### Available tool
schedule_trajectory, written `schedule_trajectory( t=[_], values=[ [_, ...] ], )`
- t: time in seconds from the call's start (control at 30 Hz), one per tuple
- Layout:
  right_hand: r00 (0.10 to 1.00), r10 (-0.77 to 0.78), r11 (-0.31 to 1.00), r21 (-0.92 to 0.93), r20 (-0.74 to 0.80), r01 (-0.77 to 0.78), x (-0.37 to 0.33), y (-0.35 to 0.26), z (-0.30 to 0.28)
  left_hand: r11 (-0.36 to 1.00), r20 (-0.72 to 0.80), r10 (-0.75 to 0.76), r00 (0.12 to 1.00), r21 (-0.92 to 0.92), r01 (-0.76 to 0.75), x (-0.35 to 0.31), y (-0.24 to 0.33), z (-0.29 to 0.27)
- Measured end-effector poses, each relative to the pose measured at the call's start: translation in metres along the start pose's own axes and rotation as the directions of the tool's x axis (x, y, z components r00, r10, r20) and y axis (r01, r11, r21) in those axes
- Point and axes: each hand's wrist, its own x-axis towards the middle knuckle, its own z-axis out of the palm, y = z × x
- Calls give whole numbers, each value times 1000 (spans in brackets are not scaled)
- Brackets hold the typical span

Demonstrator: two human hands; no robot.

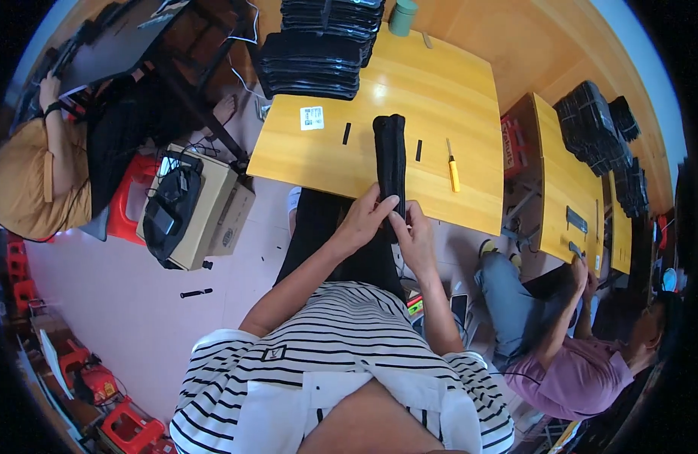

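A long, narrow black fabric piece (390, 155), folded lengthwise, lies with its far end on the wooden table (318, 163) and its near end over the front edge. My left hand (364, 219) pinches that near end from the left, thumb and fingers together. From the right, my right hand (415, 238) grips the same end, its fingertips close to the left thumb. One short black strip (346, 134) lies on the table left of the fabric piece, and another black strip (418, 150) lies to its right. Farther right is a yellow-handled screwdriver-like tool (454, 174).
Tall stacks of black folded pieces (311, 64) stand at the table's far left, near a white label (312, 118) and a green canister (402, 17). A cardboard box (220, 204) with a black bag stands at left. Co-workers sit at left and at a right-hand table (549, 174).
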Motion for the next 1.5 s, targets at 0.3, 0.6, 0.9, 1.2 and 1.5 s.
schedule_trajectory(
  t=[0.3,0.6,0.9,1.2,1.5],
  values=[
    [999,-37,992,120,25,34,-1,4,3,932,113,-90,989,-340,124,-12,12,2],
    [982,184,818,549,32,-172,2,20,6,998,137,43,990,-52,-36,-13,-2,0],
    [961,155,913,338,231,-228,3,0,-16,996,309,-70,949,-22,81,-8,4,-17],
    [933,128,904,347,336,-249,3,-6,-25,954,514,-140,846,-157,254,-8,21,-24],
    [946,103,831,497,306,-251,3,-18,-26,988,331,-62,942,-117,106,2,22,-21]
  ],
)
